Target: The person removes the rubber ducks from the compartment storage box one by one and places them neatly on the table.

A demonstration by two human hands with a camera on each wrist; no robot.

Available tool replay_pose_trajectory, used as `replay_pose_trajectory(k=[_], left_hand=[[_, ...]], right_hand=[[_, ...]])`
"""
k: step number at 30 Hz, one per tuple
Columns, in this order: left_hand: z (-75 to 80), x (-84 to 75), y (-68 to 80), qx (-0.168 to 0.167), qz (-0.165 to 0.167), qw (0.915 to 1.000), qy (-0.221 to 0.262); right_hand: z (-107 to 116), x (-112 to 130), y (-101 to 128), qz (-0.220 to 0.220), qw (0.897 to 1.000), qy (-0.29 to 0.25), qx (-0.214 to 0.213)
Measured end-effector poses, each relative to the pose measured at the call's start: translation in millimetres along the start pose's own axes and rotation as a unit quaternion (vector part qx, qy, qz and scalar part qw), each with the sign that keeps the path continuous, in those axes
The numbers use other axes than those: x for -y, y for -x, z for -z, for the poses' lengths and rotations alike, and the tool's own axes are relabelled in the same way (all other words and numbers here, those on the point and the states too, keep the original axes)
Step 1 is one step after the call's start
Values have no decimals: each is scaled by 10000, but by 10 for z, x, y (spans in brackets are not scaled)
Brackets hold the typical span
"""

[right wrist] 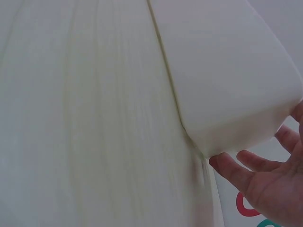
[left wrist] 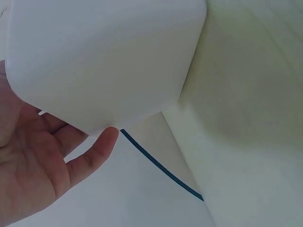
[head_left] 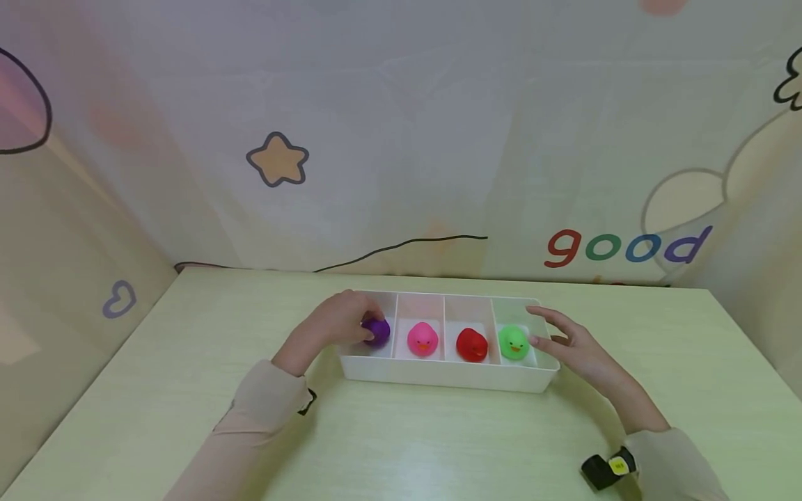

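Purple duck: sits in the leftmost of the tray's four compartments, partly hidden under the left hand's fingers.
Left hand: reaches over the tray's left end, fingers curled down onto the purple duck; whether they truly pinch it cannot be told from the head view. In the left wrist view the hand shows an open palm with fingers lying against the tray's outer corner.
Right hand: rests at the tray's right end, fingers spread wide and relaxed, holding nothing; fingertips lie near the green duck. In the right wrist view its fingers touch the underside of the tray's corner.
Tray: white, long, split by dividers into four side-by-side compartments; stands on the counter between the two hands.
Pink duck: second compartment from the left, upright.
Red duck: third compartment, just beside the pink one across a divider.
Green duck: rightmost compartment, facing the camera.
Counter: pale green, wood-grained.
Backdrop: pastel wall with a star and the word "good".
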State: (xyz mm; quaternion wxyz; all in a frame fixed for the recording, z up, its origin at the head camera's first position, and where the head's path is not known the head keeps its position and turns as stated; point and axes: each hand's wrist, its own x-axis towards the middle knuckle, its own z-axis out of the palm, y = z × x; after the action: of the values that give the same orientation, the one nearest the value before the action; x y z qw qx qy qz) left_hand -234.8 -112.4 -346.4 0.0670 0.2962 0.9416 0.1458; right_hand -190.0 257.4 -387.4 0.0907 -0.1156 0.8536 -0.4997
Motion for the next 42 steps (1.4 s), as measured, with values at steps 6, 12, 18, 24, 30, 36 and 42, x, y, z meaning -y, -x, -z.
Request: replay_pose_trajectory(k=[6,12,18,24,30,36,42], left_hand=[[-28,70,15,-345,-233,9973,611],[-4,116,60,-608,-151,9900,1264],[57,165,107,-930,2,9824,1618],[117,260,157,-1238,102,9723,1982],[179,383,218,-1328,360,9519,2737],[261,524,296,-1468,517,9472,2802],[314,654,369,-1429,792,9489,2700]], right_hand=[[8,3,0,-19,10000,34,0],[9,0,-2,-2,10000,32,-8],[10,-9,0,34,10000,39,-13],[11,-4,3,-9,9999,101,-22],[6,-13,-1,-30,10000,45,-26],[4,-23,-10,-83,10000,31,-12],[6,-22,-1,-43,10000,20,-40]])
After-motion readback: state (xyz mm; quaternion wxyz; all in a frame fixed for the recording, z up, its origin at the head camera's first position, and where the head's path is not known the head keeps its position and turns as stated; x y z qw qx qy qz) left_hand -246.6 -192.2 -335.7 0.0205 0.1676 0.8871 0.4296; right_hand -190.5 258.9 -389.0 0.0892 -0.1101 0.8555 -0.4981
